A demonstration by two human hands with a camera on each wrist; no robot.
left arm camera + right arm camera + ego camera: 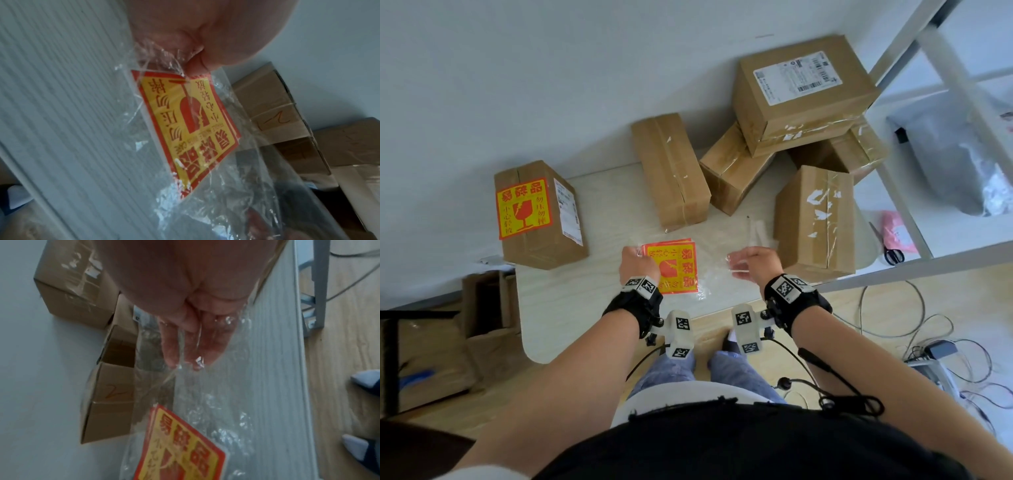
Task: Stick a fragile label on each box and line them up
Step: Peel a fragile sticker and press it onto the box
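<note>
Both hands hold a clear bag [698, 274] of red and yellow fragile labels [674, 267] just above the desk [592, 294]. The left hand [635, 263] pinches one end. The right hand [753, 262] seems to pinch the other end. One box [541, 216] on the left has a label.

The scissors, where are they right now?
In the head view, the scissors lie far right on the white shelf, beside a pink packet.
</note>
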